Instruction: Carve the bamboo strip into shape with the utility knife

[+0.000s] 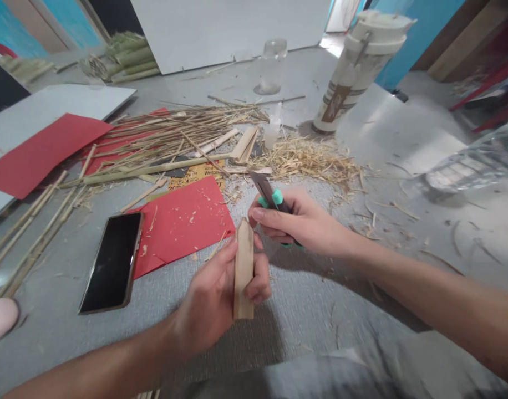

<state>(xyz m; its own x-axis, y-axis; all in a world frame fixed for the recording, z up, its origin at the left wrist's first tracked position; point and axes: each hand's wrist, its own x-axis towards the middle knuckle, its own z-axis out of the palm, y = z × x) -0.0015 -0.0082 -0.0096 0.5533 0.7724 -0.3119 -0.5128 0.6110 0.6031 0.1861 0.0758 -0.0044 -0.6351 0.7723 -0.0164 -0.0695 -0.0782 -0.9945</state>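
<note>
Work with a knife at a grey surface [308, 310], seen from the head; the left hand [212, 293] is closed around a flat wooden strip [244, 271], thumb on one side and curled fingers on the other; the strip stands lengthwise in the grip near the front of the surface, its pointed end directed away from the person and its square end toward the body; the right hand [299, 224] grips a black and green knife [268, 191], whose dark blade points away and slightly left, apart from the strip; the fingertips of this hand lie just beside the strip's point. To the left of the hands, a red envelope [189, 221] bears scattered pale chips, with a phone [110, 263] beside it; beyond lie a yellow printed sheet [196, 176], a heap of thin sticks [174, 130] and a pile of straw-coloured shavings [316, 160]; a small bottle [273, 132] stands by the shavings; farther back are a clear jar [273, 66] and a tall flask [357, 72].
</note>
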